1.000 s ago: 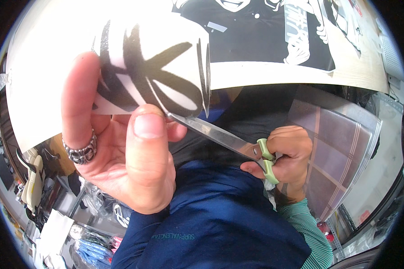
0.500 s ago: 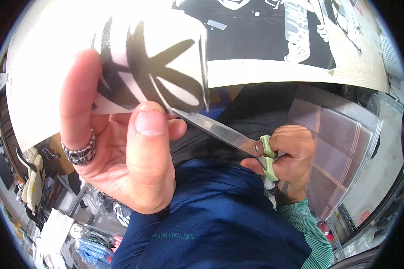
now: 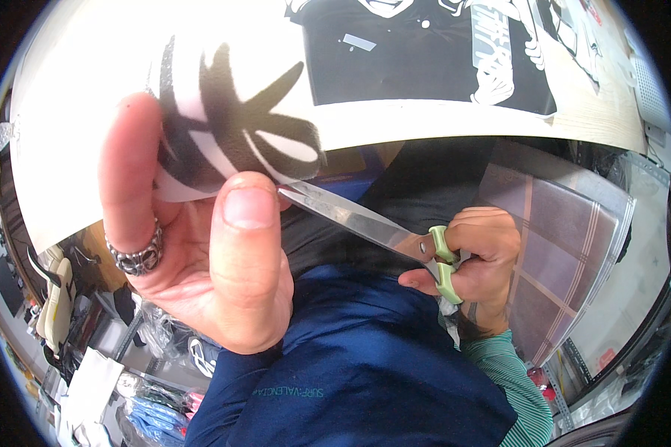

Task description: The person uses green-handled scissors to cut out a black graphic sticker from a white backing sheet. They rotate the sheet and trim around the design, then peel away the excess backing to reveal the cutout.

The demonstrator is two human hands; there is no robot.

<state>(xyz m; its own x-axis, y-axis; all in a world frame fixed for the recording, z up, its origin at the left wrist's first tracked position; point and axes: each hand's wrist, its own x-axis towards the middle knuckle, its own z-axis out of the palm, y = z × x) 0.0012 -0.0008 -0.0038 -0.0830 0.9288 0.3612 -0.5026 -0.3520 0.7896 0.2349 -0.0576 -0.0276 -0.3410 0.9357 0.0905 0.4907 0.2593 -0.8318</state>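
My left hand (image 3: 231, 279) is raised close to view, a ring on its index finger. It pinches a thin white sheet with black leaf-like shapes (image 3: 227, 123) between thumb and fingers, and the sheet curls over the fingers. In my right hand (image 3: 484, 249) are scissors (image 3: 358, 222) with pale green handles, the fingers through the loops. Their blades point left, with the tips slightly parted at the sheet's lower edge beside my left thumb. Whether the sheet lies between the blades is hard to see.
A pale table (image 3: 589, 130) curves across the top, holding a black-and-white printed sheet (image 3: 425, 71). Checked plastic-covered material (image 3: 552, 246) lies at the right. Plastic-wrapped items (image 3: 153, 417) sit low at the left, near a cream-coloured object (image 3: 54, 302).
The sheet's right edge has shifted left and down, and the thin strip that hung along it no longer shows. The scissor blades have parted slightly. Both hands have stayed almost in place.
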